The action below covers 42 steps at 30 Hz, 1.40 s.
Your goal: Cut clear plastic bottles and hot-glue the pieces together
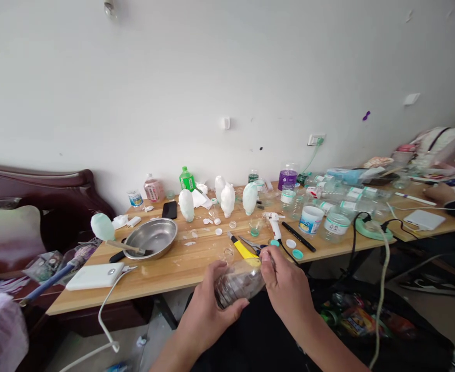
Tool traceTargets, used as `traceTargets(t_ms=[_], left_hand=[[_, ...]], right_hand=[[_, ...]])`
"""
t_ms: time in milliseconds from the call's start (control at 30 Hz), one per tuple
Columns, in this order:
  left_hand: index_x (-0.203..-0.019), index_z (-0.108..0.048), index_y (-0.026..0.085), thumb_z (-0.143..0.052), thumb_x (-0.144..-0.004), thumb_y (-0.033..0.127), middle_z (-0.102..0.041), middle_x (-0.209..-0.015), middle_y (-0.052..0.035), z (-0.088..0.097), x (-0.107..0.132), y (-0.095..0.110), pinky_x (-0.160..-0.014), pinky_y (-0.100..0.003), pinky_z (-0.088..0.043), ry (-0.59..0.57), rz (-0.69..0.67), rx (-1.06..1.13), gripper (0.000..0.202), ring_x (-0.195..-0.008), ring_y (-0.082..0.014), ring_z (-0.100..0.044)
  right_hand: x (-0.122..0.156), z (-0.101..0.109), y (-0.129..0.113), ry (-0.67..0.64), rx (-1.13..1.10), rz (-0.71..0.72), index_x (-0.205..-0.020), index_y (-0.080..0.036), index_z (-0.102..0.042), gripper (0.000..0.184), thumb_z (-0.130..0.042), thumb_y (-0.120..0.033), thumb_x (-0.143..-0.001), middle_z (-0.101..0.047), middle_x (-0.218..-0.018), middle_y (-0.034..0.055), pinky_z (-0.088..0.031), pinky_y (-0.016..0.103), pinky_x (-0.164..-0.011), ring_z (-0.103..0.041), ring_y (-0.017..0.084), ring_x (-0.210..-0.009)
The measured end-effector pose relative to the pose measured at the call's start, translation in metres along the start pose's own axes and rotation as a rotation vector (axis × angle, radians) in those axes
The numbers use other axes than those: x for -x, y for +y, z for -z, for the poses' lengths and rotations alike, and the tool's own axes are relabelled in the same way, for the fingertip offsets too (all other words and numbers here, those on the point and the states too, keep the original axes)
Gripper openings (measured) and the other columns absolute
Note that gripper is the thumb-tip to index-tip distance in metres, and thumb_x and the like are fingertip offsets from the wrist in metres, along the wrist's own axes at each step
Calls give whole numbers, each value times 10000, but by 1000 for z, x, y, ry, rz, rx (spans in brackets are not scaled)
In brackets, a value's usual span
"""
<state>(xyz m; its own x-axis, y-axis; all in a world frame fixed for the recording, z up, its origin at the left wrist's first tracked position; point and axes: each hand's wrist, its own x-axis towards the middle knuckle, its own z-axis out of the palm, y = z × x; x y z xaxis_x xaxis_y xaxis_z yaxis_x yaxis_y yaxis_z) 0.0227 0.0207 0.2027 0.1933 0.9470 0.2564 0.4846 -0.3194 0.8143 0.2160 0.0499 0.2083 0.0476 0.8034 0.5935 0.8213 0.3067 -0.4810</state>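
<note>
A clear plastic bottle [238,287] lies tilted between my hands, just over the table's front edge. My left hand [206,310] wraps round its body, with the thumb along the near side. My right hand [285,284] is closed at the bottle's right end, its thumb bent on top; the fingers behind are hidden. Just beyond the bottle lie a yellow utility knife [244,251] and scissors [251,244]. A white glue gun [274,226] and a black marker [298,237] rest farther right, near several loose bottle caps [298,254].
White-green egg-shaped pieces [227,200] stand mid-table. At left are a metal bowl [152,238], a brush [129,248] and a white power bank [94,276]. Several bottles [336,226] crowd the right, by a power strip [373,229] whose cord hangs off the edge.
</note>
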Motion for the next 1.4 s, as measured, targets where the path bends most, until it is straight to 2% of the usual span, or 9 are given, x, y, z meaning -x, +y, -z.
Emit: traceTargets(t_ms=[167,367,533,633,733,833,933,1167,1400], left_hand=[[-1175,-496,224,-743,-773,339,-544,-1280,-137,-3,-4,-13,-1020,-449,-460,67,-74,23,485,-1204,-270,-557],[-1122,-566,215,-768,-740,374,-583,-1215,-129,-2,-10,-17,-983,-472,-485,176,-66,37,460,-1140,-292,-602],[-1016,-697,253,-869,-592,367,-676,-1104,-125,15,-21,-28,-923,-482,-529,361,-254,49,472,-1070,-342,-643],[-928,-734,257,-892,-539,419,-719,-1049,-107,26,-29,-24,-895,-449,-557,392,-283,200,450,-1043,-348,-661],[-1077,-658,254,-799,-660,521,-676,-1195,-91,26,-29,-7,-810,-375,-591,514,-120,517,515,-1063,-313,-657],[-1136,-571,251,-799,-672,511,-687,-1094,-69,28,-26,9,-818,-336,-572,461,-55,641,579,-988,-264,-679],[-1152,-557,245,-817,-674,457,-672,-1047,-66,36,-22,12,-801,-318,-561,322,-65,576,584,-961,-242,-667],[-1075,-592,226,-731,-774,458,-622,-1069,-80,40,-13,5,-854,-341,-521,325,-115,445,404,-994,-235,-614],[-1050,-579,224,-657,-853,425,-624,-1095,-86,31,-9,5,-937,-340,-472,327,-93,450,293,-1043,-230,-610]], right_hand=[[-5,-10,2,-50,-4,-7,-851,-233,-535,299,-318,-378,-998,-701,-723,23,-358,282,-560,-680,229,-646],[-14,-13,-1,-54,-43,-34,-851,-221,-568,298,-336,-351,-983,-697,-704,36,-366,268,-554,-674,225,-643],[-25,-14,-2,-136,-272,27,-768,-218,-559,335,-337,-350,-981,-626,-621,4,-406,239,-544,-615,175,-581],[-27,-17,-6,-200,-474,68,-764,-216,-576,383,-343,-415,-993,-594,-600,-25,-415,217,-518,-575,146,-549],[-25,-18,-15,-134,-550,88,-929,-207,-644,376,-335,-408,-999,-651,-666,-9,-456,222,-536,-594,146,-548],[-24,-14,-21,-61,-558,167,-1101,-207,-662,365,-345,-354,-997,-737,-920,56,-525,246,-723,-697,181,-787],[-25,-9,-21,-42,-578,209,-1090,-207,-690,351,-379,-334,-989,-748,-1028,77,-526,262,-826,-700,205,-957],[-18,-5,-19,-16,-575,85,-1027,-193,-724,393,-387,-392,-982,-739,-792,31,-511,248,-606,-658,171,-623],[-21,-3,-17,-65,-561,102,-947,-210,-740,399,-395,-408,-969,-739,-757,20,-501,236,-557,-649,165,-589]])
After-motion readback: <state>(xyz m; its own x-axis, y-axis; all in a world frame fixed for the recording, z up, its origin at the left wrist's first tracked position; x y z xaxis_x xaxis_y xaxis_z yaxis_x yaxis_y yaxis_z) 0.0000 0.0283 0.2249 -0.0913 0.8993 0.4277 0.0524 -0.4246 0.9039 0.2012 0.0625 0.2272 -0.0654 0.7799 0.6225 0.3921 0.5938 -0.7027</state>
